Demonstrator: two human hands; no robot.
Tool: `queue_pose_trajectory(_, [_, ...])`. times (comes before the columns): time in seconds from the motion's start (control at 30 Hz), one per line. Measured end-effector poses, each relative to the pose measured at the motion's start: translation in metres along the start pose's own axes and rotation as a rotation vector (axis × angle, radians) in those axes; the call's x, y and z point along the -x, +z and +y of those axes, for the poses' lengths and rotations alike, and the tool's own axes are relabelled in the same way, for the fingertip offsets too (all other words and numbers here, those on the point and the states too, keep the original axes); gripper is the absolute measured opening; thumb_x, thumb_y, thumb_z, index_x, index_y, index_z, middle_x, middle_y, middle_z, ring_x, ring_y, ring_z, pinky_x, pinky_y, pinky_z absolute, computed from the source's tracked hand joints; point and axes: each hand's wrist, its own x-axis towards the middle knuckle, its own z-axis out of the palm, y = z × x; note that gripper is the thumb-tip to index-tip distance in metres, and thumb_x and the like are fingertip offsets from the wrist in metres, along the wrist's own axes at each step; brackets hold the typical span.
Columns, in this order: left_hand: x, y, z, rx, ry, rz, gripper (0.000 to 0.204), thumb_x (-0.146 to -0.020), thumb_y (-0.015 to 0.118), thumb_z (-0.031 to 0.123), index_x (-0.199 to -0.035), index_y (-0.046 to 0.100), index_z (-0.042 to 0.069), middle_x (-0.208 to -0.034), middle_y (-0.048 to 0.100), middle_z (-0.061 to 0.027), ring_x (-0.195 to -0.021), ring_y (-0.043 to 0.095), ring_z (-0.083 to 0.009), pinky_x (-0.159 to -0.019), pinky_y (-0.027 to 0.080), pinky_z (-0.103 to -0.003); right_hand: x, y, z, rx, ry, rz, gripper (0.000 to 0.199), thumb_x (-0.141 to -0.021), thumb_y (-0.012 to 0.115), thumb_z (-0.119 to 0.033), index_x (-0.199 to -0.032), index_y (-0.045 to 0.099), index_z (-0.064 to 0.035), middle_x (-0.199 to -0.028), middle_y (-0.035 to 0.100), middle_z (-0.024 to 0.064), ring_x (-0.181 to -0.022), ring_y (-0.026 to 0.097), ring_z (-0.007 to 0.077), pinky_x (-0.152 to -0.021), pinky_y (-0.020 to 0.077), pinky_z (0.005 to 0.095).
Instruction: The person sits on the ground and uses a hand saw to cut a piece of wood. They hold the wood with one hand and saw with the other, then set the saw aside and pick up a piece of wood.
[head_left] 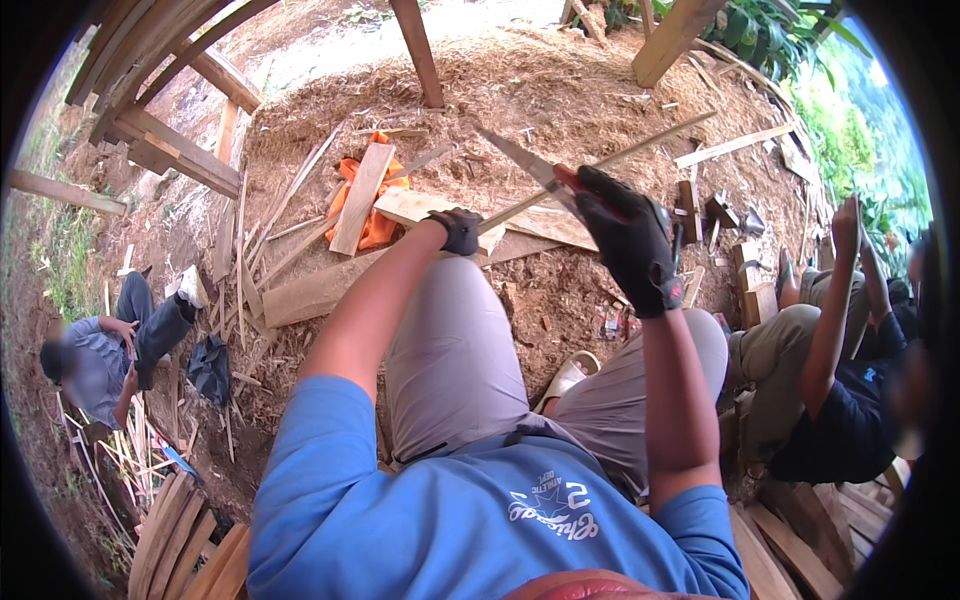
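My right hand point(632, 240), in a black glove, is closed round the red-orange handle of a handsaw point(520, 155). The grey blade tapers away up and to the left, lying across a thin wooden stick point(655, 140). That stick slants from beside my left knee up to the far right. At its lower end, my left hand point(459, 231), also gloved in black, is closed round it just in front of the knee. A short pale board point(408, 207) lies beside the left hand. Beyond, an orange cloth point(376, 236) is partly covered by another board point(363, 200).
Long planks point(320, 290) and wood shavings cover the dirt ground. A wooden frame point(180, 150) stands at the far left. One person point(100, 360) sits at left near a dark bag point(208, 370); another person point(835, 400) sits close on my right. Wood blocks point(752, 280) lie at right.
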Motion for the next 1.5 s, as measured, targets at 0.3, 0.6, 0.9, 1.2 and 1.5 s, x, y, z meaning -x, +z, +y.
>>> queue_pose_trajectory(0.3, [-0.070,0.103,0.072,-0.093,0.095,-0.302,0.054,-0.087,0.062,0.032,-0.133,0.074,0.006,-0.135,0.072,-0.0237,-0.120,0.073,-0.0342,-0.099,0.060,-0.046,0.040,-0.070,0.034,-0.227,0.091,0.028,0.046,-0.106,0.067,-0.020,-0.146,0.064,0.0024,-0.140,0.073,0.0154,-0.129,0.067,0.0193,-0.113,0.0475,0.0354])
queue_pose_trajectory(0.6, [-0.079,0.105,0.007,-0.027,-0.384,0.148,0.043,-0.096,0.066,0.032,-0.133,0.072,0.010,-0.136,0.074,-0.0156,-0.123,0.073,-0.0321,-0.098,0.060,-0.055,0.085,-0.061,0.074,-0.257,0.291,0.067,0.044,-0.103,0.069,-0.019,-0.144,0.067,-0.0023,-0.141,0.072,0.0162,-0.131,0.066,0.0219,-0.114,0.0470,0.0363])
queue_pose_trajectory(0.9, [-0.078,0.138,0.048,-0.099,-0.513,0.280,0.049,-0.105,0.055,0.028,-0.150,0.058,0.008,-0.152,0.060,-0.0199,-0.139,0.059,-0.0372,-0.110,0.049,-0.062,0.097,-0.039,0.072,-0.280,0.502,0.047,0.047,-0.102,0.071,-0.018,-0.147,0.066,-0.0048,-0.140,0.072,0.0151,-0.128,0.067,0.0222,-0.111,0.0492,0.0363])
queue_pose_trajectory(1.2, [-0.102,0.151,0.052,0.108,-0.658,0.174,0.060,-0.098,0.067,0.033,-0.149,0.057,0.003,-0.150,0.059,-0.0219,-0.136,0.057,-0.0403,-0.109,0.048,-0.063,0.122,0.009,0.082,-0.141,0.455,0.132,0.053,-0.099,0.073,-0.017,-0.148,0.063,0.0005,-0.141,0.070,0.0197,-0.128,0.067,0.0251,-0.110,0.0501,0.0390])
queue_pose_trajectory(1.5, [-0.120,0.157,0.073,0.039,-0.804,0.212,0.074,-0.099,0.066,0.037,-0.160,0.043,0.000,-0.156,0.047,-0.0228,-0.144,0.044,-0.0449,-0.117,0.038,-0.067,0.143,0.011,0.111,-0.131,0.344,0.207,0.049,-0.100,0.070,-0.016,-0.147,0.064,-0.0026,-0.140,0.071,0.0205,-0.129,0.068,0.0265,-0.110,0.0509,0.0380])
